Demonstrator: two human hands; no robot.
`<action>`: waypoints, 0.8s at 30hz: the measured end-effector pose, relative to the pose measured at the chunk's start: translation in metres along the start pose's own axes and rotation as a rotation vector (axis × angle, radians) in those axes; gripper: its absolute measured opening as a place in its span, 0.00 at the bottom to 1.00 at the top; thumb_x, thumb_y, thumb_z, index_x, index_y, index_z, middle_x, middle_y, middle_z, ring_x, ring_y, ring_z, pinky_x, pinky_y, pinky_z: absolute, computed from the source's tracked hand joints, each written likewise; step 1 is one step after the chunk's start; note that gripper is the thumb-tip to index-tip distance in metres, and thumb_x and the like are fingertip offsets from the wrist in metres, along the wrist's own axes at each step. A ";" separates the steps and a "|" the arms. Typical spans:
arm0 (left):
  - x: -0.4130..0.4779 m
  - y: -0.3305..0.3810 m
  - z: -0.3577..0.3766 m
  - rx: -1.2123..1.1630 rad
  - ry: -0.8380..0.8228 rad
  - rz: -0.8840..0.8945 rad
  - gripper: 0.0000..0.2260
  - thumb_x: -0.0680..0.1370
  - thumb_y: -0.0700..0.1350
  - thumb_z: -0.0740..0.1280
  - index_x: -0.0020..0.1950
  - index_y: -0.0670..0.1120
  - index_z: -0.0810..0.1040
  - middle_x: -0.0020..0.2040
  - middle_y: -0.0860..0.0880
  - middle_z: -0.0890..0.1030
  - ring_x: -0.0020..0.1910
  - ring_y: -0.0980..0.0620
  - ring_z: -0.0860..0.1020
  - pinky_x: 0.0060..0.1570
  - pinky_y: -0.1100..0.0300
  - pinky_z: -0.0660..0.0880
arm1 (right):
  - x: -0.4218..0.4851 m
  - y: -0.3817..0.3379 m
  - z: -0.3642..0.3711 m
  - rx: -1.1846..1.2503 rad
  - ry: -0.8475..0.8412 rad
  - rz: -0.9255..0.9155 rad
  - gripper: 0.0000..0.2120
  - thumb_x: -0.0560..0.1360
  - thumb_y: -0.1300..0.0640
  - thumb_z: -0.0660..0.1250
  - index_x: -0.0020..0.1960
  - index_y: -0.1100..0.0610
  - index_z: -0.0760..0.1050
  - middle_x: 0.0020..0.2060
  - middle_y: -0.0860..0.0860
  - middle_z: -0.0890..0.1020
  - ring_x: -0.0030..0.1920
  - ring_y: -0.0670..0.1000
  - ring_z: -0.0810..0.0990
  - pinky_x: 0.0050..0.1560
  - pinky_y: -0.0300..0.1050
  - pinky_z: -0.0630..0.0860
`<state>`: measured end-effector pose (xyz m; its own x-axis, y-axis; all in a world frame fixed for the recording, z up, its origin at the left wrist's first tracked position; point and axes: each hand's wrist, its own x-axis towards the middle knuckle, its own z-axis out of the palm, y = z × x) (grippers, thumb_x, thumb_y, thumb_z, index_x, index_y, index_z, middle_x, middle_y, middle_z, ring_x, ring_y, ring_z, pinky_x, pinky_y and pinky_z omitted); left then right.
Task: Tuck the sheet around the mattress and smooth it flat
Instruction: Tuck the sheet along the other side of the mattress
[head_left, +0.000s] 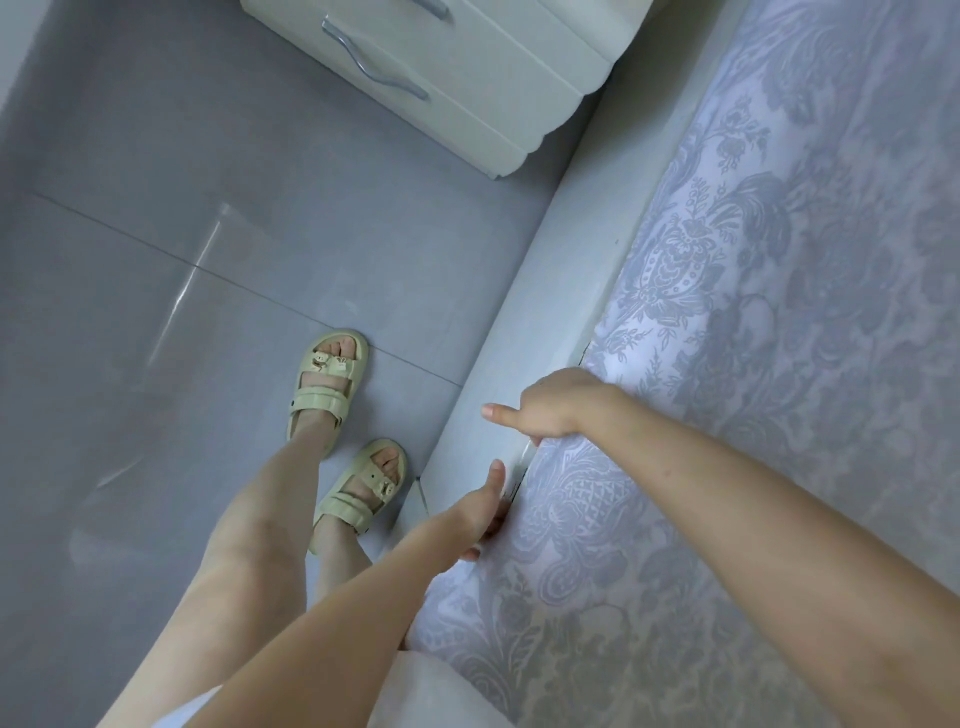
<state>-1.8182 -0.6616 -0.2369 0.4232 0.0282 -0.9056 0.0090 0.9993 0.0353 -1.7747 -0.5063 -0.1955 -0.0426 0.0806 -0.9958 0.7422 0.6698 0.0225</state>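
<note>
1. Floor (156, 312): grey glossy tiles fill the left half of the view, with window glare across them.
2. Sheet (779, 364): pale lilac with a grey floral damask print, covering the mattress along the right side. Its near edge runs down into the gap beside the bed frame; the surface shows mild ripples near the hands.
3. Bed frame (561, 270): pale padded rail running diagonally between floor and sheet, touching the sheet edge.
4. Bedside cabinet (441, 67): white, with curved metal handles, standing at the top, just beside the bed frame.
5. Legs and sandals (327, 384): the person stands on the floor near the frame in cream buckled sandals.
6. Right hand (550, 408): closed over the sheet edge at the frame gap, thumb sticking out towards the floor; fingers are hidden under the fabric.
7. Left hand (485, 512): pressed into the same gap nearer the camera, thumb raised along the rail, fingers down against the sheet edge. Whether it grips the cloth cannot be told.
</note>
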 end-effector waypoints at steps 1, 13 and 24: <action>-0.003 -0.010 0.000 -0.039 0.011 0.025 0.35 0.78 0.65 0.39 0.67 0.46 0.74 0.64 0.48 0.77 0.61 0.50 0.75 0.60 0.58 0.70 | -0.004 0.000 0.006 -0.052 0.098 -0.051 0.38 0.77 0.32 0.39 0.41 0.56 0.79 0.40 0.51 0.80 0.49 0.54 0.77 0.54 0.47 0.68; -0.030 -0.073 0.017 -0.161 0.073 0.289 0.25 0.83 0.54 0.41 0.63 0.50 0.75 0.48 0.58 0.77 0.46 0.63 0.73 0.46 0.69 0.67 | -0.053 -0.043 0.134 -0.124 0.984 -0.125 0.24 0.79 0.45 0.50 0.42 0.54 0.81 0.40 0.48 0.83 0.49 0.53 0.80 0.70 0.54 0.55; -0.014 -0.113 0.036 -0.207 -0.128 0.347 0.25 0.82 0.59 0.41 0.68 0.54 0.70 0.67 0.54 0.73 0.63 0.57 0.71 0.60 0.65 0.64 | -0.041 -0.083 0.166 -0.298 0.630 -0.159 0.39 0.73 0.38 0.31 0.50 0.50 0.81 0.44 0.49 0.85 0.52 0.50 0.79 0.67 0.51 0.57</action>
<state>-1.7927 -0.7761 -0.2136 0.4782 0.3736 -0.7948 -0.3302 0.9151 0.2315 -1.7240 -0.6878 -0.1716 -0.5805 0.3162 -0.7504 0.4845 0.8748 -0.0062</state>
